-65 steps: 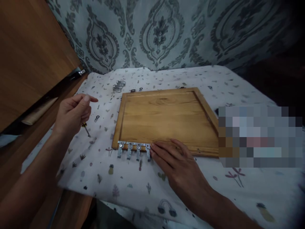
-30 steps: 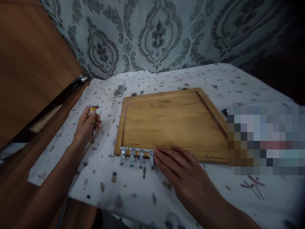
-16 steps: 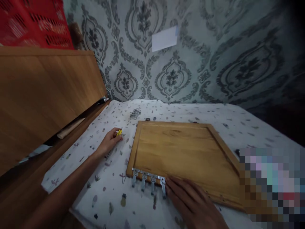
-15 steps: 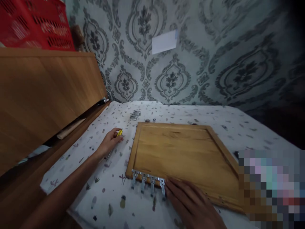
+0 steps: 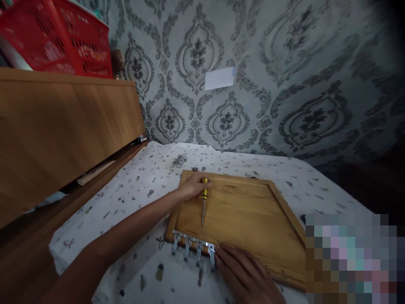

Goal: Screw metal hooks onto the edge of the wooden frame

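Note:
My left hand (image 5: pixel 190 186) is closed around the yellow handle of a screwdriver (image 5: pixel 205 193) above the wooden board (image 5: pixel 240 211). The screwdriver's metal shaft points down toward me, its tip over the board's face. Along the board's near left edge lies a metal hook rail (image 5: pixel 193 241) with several hooks hanging past the edge. My right hand (image 5: pixel 245 272) rests with outstretched fingers on the near edge, fingertips beside the rail's right end. Its thumb is hidden.
A patterned white cloth (image 5: pixel 142 257) covers the surface under the board. Small metal pieces (image 5: pixel 179 161) lie beyond its far left corner. A wooden cabinet (image 5: pixel 69 122) with a red basket (image 5: pixel 66 40) on top stands left. A papered wall (image 5: pixel 221 122) rises behind.
My left hand has moved right with the screwdriver, from over the cloth to above the board, and the shaft now points down toward me. My right hand stays at the rail's end.

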Demonstrator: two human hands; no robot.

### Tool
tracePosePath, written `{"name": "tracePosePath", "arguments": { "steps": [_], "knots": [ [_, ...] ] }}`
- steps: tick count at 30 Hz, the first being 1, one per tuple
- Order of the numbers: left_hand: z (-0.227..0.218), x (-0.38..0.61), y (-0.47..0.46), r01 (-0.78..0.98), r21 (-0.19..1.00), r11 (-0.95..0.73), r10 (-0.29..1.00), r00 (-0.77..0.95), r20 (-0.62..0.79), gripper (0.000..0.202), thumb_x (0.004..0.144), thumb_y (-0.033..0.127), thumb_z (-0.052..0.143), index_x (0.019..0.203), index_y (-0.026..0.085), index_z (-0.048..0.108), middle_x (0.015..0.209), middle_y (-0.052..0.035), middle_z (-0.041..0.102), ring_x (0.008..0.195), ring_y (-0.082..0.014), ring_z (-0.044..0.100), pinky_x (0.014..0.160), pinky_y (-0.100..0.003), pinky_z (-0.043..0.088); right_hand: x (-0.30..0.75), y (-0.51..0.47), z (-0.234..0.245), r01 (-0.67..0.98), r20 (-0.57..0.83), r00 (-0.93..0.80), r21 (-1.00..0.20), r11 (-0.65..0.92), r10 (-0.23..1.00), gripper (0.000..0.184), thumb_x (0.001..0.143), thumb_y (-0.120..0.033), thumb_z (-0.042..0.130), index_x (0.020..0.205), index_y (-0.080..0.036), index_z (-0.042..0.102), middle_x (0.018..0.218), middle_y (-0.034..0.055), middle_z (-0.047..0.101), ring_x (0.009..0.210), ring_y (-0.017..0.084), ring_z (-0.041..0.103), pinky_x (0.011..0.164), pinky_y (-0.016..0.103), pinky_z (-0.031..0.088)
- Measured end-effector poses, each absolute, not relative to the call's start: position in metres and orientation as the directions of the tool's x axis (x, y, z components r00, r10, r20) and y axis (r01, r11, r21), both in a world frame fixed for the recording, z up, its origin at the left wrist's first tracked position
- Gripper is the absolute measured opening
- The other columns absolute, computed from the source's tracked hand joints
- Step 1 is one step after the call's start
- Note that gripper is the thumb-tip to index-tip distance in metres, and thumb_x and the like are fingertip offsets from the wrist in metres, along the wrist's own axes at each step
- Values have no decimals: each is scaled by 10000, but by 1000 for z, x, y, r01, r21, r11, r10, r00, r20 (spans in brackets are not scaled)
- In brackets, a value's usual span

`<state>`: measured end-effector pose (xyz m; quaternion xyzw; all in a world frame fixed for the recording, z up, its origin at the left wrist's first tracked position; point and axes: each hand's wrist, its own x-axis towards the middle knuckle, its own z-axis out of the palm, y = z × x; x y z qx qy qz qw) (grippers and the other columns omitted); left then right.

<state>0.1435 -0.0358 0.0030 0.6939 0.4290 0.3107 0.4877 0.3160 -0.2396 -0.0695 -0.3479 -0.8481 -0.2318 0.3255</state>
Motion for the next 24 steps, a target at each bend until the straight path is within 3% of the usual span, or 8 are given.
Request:
{"name": "tracePosePath", "arguments": {
  "steps": [4, 5, 8, 12, 16, 20, 24],
  "knots": [
    [-8, 162, -30, 504, 827, -247, 898, 440, 0, 358, 945, 371, 592, 1222, 143, 583, 1220, -98, 608, 1068, -217, 622, 907, -427, 555, 313, -238, -69, 713, 660, -582, 133, 688, 475, 355, 992, -178, 376, 1170, -202, 682, 1121, 47, 761, 1075, 222, 644, 947, 374, 436],
    [-8, 163, -30, 539, 794, -281, 897, 442, 17, 355, 946, 371, 590, 1221, 147, 584, 1228, -99, 606, 1077, -219, 618, 916, -430, 551, 312, -238, -70, 726, 708, -543, 124, 676, 452, 360, 991, -166, 367, 1137, -209, 693, 1086, 40, 769, 1048, 218, 649, 934, 373, 437],
    [-4, 161, -31, 606, 704, -371, 884, 463, 68, 346, 948, 368, 586, 1219, 152, 587, 1235, -102, 604, 1085, -215, 615, 927, -434, 547, 311, -236, -79, 746, 780, -478, 118, 656, 403, 369, 956, -120, 388, 1128, -220, 698, 1039, 43, 773, 1006, 217, 655, 931, 392, 443],
    [4, 139, -23, 666, 612, -427, 884, 448, 130, 338, 952, 366, 581, 1216, 156, 589, 1237, -102, 604, 1084, -211, 615, 930, -431, 546, 312, -239, -83, 756, 739, -511, 144, 639, 438, 371, 938, -105, 409, 1156, -213, 689, 1089, 45, 763, 1049, 221, 650, 959, 404, 438],
    [16, 84, 3, 761, 552, -341, 940, 291, 179, 341, 956, 370, 573, 1225, 161, 586, 1251, -104, 598, 1093, -214, 611, 936, -433, 544, 317, -244, -67, 748, 630, -564, 117, 653, 533, 358, 938, -138, 475, 1235, -217, 659, 1160, 50, 748, 1100, 222, 647, 980, 391, 450],
    [18, 31, 24, 838, 514, -186, 980, 123, 155, 351, 954, 373, 575, 1232, 160, 581, 1249, -103, 597, 1085, -215, 614, 925, -429, 549, 325, -244, -53, 681, 580, -650, 158, 715, 491, 415, 922, -114, 484, 1292, -233, 629, 1189, 41, 741, 1122, 208, 651, 953, 361, 477],
    [6, 13, 27, 863, 487, -139, 989, 92, 118, 356, 948, 377, 584, 1225, 153, 585, 1235, -96, 604, 1073, -220, 619, 910, -421, 555, 324, -245, -52, 705, 582, -628, 146, 694, 517, 459, 896, -61, 479, 1294, -236, 628, 1203, 41, 737, 1136, 213, 651, 955, 377, 488]
  ]
}}
